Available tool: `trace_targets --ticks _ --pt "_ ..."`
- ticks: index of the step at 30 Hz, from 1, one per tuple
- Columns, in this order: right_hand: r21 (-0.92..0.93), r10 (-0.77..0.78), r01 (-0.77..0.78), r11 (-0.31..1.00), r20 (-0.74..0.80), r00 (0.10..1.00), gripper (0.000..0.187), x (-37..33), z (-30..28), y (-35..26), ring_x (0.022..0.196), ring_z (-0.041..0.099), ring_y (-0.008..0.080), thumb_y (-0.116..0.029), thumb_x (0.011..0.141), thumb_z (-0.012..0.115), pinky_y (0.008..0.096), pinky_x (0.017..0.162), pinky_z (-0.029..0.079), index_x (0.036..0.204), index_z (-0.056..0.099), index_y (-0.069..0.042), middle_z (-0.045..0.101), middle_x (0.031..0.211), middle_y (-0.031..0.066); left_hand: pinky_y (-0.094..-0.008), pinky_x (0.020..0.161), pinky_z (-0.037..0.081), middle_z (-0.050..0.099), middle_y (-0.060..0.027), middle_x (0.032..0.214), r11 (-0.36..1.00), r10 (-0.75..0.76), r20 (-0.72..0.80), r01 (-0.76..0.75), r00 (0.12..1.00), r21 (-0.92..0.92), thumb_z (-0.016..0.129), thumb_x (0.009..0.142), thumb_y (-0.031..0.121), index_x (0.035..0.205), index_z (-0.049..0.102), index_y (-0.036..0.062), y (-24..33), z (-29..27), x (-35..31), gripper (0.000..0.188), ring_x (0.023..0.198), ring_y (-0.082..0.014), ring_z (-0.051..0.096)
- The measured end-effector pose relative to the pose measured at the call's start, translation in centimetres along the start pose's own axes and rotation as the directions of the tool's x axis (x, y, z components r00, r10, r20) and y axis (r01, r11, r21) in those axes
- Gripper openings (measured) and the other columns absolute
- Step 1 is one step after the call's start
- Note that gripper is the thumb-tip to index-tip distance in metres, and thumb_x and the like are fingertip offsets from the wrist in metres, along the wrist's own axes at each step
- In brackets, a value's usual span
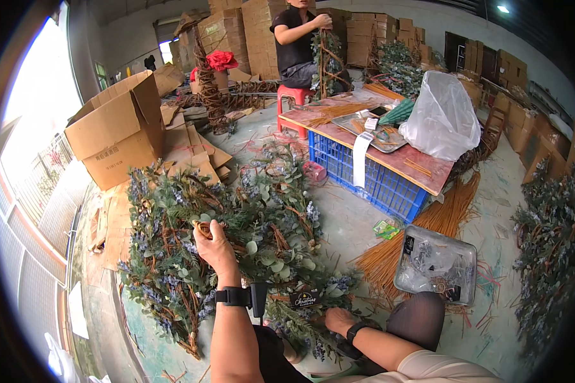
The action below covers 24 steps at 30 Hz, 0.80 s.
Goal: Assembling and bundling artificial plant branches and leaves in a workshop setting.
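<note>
My left hand (216,249) is closed around a brown twig stem (203,228), held up over a spread of leafy garlands (172,249) with twig frames, grey-green leaves and bluish sprigs. Lower down and to the right, my right hand (340,320) rests with curled fingers at a leafy piece (303,324) by my knees. What those fingers grip is hidden in the greenery. A black label (305,299) lies on the foliage just above that piece. Both wrists carry black bands.
A red-topped table (390,153) on blue crates (364,172) bears a plastic bag (441,118). Long brown sticks (396,255) lie beside a metal tray (437,263). A cardboard box (118,131) stands left. Another person (294,48) sits on a red stool (292,105). More greenery (546,255) stands right.
</note>
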State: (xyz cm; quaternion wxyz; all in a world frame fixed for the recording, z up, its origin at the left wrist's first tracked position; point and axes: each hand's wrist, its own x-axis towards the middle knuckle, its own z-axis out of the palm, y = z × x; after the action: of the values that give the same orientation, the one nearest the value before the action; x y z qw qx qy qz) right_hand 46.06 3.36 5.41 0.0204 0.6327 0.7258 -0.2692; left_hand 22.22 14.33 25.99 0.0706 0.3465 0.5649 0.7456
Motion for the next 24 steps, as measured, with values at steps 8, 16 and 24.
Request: trace_targets --ticks 8,16,24 --pt "0.019 -0.006 0.005 1.000 0.036 0.999 0.022 0.5 -0.2 0.7 0.082 0.058 0.0345 -0.013 0.071 0.050 0.0418 0.072 0.045 0.082 0.061 0.002 0.060 0.083 0.0207 -0.0287 0.062 0.044 0.056 -0.0096 0.073 0.999 0.008 0.004 -0.008 1.000 -0.039 0.054 0.079 0.020 0.086 0.049 -0.0038 0.5 0.5 -0.2 0.026 0.064 -0.0173 0.056" --pt "0.040 0.045 -0.047 0.998 0.051 0.998 0.021 0.1 -0.1 1.4 0.084 0.057 0.0337 -0.013 0.071 0.051 0.0409 0.073 0.046 0.084 0.062 0.001 0.060 0.088 0.0202 -0.0272 0.060 0.043 0.055 -0.0098 0.072 0.999 0.037 0.026 -0.037 0.999 0.005 0.054 0.079 0.020 0.086 0.049 -0.0039 0.7 0.1 -0.7 0.025 0.062 -0.0167 0.053" --pt "0.144 0.063 -0.070 0.987 0.050 0.997 0.028 1.4 1.2 3.2 0.080 0.058 0.0336 -0.023 0.067 0.061 0.0410 0.070 0.046 0.083 0.062 0.000 0.060 0.084 0.0196 -0.0248 0.057 0.042 0.053 -0.0037 0.070 0.996 0.077 0.087 -0.073 0.993 -0.053 0.053 0.081 0.017 0.085 0.049 -0.0010 0.8 -0.3 -0.5 0.019 0.061 -0.0114 0.050"
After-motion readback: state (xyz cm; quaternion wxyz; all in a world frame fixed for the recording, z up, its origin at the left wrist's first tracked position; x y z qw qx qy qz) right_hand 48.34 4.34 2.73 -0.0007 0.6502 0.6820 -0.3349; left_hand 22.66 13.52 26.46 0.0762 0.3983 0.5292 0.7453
